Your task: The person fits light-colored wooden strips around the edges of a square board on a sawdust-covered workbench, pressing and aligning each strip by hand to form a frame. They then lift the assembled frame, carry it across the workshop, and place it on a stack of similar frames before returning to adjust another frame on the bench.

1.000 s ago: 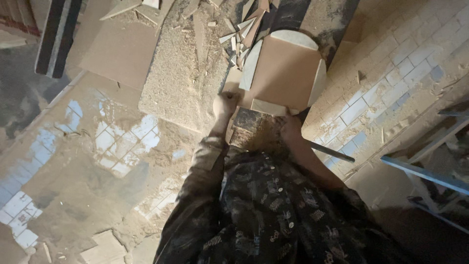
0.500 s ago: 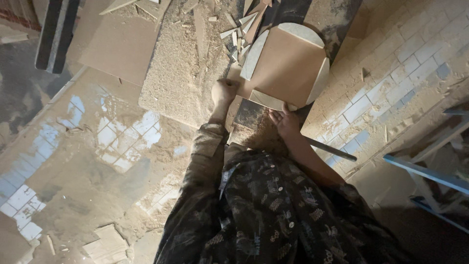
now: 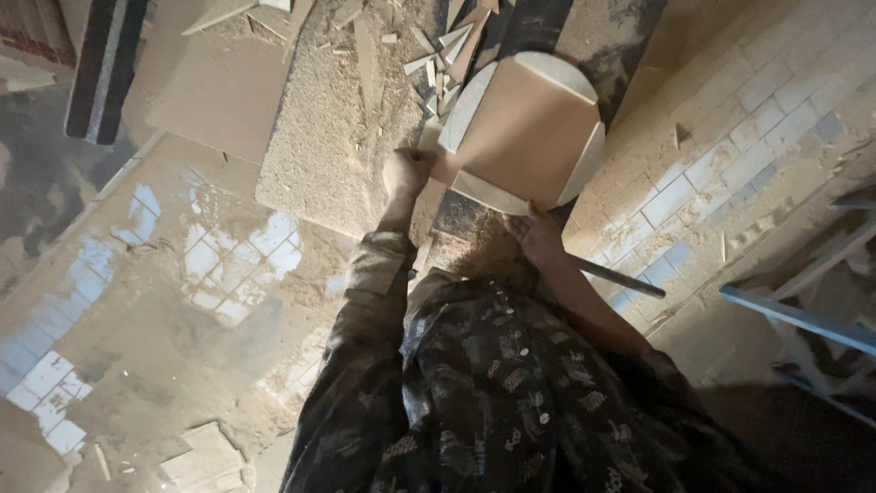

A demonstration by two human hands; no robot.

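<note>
A brown board [image 3: 527, 128] with a pale round disc [image 3: 593, 160] under it lies on a dusty dark machine table [image 3: 461, 215]. My left hand [image 3: 404, 173] is closed on the board's near left corner. My right hand [image 3: 537, 236] rests on the board's near edge, fingers spread against it. My patterned dark sleeves fill the bottom of the view.
Sawdust and several wood offcuts [image 3: 429, 46] cover the surface beyond the board. A large flat panel [image 3: 219, 87] lies at upper left. A thin metal rod [image 3: 616, 278] sticks out to the right. The tiled floor [image 3: 712, 173] is dusty; blue metal frames [image 3: 803, 319] stand at right.
Both hands have reached further forward, away from my body, and the board has moved ahead with them. My left hand now grips the board's corner.
</note>
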